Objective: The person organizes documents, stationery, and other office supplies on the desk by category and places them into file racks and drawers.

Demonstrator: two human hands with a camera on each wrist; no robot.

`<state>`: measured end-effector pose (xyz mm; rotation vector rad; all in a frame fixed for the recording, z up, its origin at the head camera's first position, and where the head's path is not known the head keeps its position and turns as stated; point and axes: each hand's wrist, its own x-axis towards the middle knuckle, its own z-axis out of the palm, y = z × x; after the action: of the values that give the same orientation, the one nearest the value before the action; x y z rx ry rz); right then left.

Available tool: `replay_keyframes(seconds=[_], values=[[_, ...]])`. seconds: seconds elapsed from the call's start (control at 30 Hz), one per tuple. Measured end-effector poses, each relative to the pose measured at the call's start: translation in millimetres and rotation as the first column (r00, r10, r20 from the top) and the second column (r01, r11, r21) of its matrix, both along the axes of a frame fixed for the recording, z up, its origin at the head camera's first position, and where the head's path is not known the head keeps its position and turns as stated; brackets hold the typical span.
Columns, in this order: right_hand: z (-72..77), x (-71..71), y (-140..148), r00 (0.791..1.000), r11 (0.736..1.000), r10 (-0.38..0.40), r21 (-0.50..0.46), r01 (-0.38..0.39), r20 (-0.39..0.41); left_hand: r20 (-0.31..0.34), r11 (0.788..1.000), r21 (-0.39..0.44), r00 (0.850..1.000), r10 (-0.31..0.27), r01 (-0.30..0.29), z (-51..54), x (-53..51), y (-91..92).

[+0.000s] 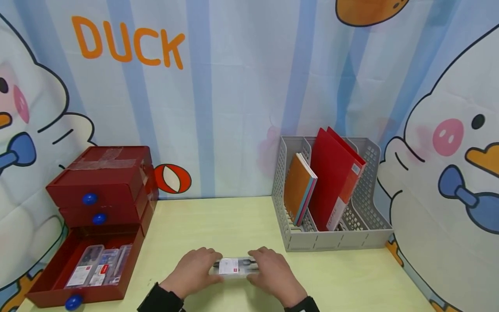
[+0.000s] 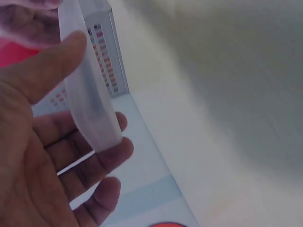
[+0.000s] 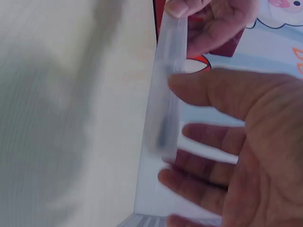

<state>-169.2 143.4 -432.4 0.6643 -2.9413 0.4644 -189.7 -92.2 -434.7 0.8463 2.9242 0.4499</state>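
Observation:
A clear, flat plastic case point(image 1: 235, 266) with a white label is held up over the table between both hands. Dark, slim contents show through its wall, but their kind cannot be made out. My left hand point(image 1: 198, 268) pinches its left end, thumb on one face and fingertips behind, as the left wrist view shows on the case point(image 2: 92, 94). At the other end my right hand point(image 1: 273, 274) holds the case point(image 3: 165, 90) between thumb and fingers. Similar labelled clear cases point(image 1: 99, 266) lie side by side in the open bottom drawer point(image 1: 128, 271) at the left.
Red stacked drawers point(image 1: 97, 173) with blue knobs stand at the left. A grey perforated file rack point(image 1: 331, 240) at the back right holds a red folder point(image 1: 331, 182) and several thin books point(image 1: 298, 188). Behind the pale table point(image 1: 218, 221) hangs a duck-print curtain point(image 1: 241, 86).

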Motion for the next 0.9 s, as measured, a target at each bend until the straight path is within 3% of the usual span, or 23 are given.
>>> replay_keyframes(seconds=[0.1, 0.23, 0.33, 0.43, 0.53, 0.67, 0.8, 0.9], values=[[-2.4, -1.7, 13.2, 0.99, 0.99, -0.143, 0.014, 0.143, 0.0, 0.019, 0.991, -0.004, 0.991, 0.132, -0.132, 3.2, -3.1, -12.1], [-4.5, -5.0, 30.5, 0.947, 0.948, -0.311, 0.096, 0.303, 0.083, 0.029, 0.962, -0.018, 0.962, 0.271, -0.271, 10.4, -7.9, -34.6], [-6.0, -6.7, 40.2, 0.92, 0.925, -0.373, 0.128, 0.358, 0.119, 0.008, 0.94, -0.034, 0.94, 0.34, -0.34, 17.5, -8.7, -55.1], [-6.7, -7.7, 46.5, 0.912, 0.921, -0.386, 0.117, 0.372, 0.141, -0.004, 0.908, -0.045, 0.909, 0.417, -0.417, 26.6, -6.0, -76.2], [-5.3, -8.4, 48.2, 0.91, 0.925, -0.38, 0.099, 0.368, 0.168, 0.02, 0.847, -0.064, 0.848, 0.53, -0.528, 37.7, -1.5, -98.5], [-3.9, -8.6, 48.1, 0.907, 0.925, -0.38, 0.099, 0.368, 0.18, 0.084, 0.731, -0.118, 0.726, 0.682, -0.673, 48.4, 6.8, -127.4], [-3.9, -8.6, 47.2, 0.904, 0.923, -0.383, 0.105, 0.369, 0.188, 0.118, 0.626, -0.166, 0.615, 0.78, -0.762, 53.3, 17.2, -155.0], [-4.0, -8.3, 46.7, 0.904, 0.926, -0.378, 0.103, 0.364, 0.2, 0.113, 0.564, -0.194, 0.553, 0.826, -0.803, 53.0, 21.9, -173.6]])
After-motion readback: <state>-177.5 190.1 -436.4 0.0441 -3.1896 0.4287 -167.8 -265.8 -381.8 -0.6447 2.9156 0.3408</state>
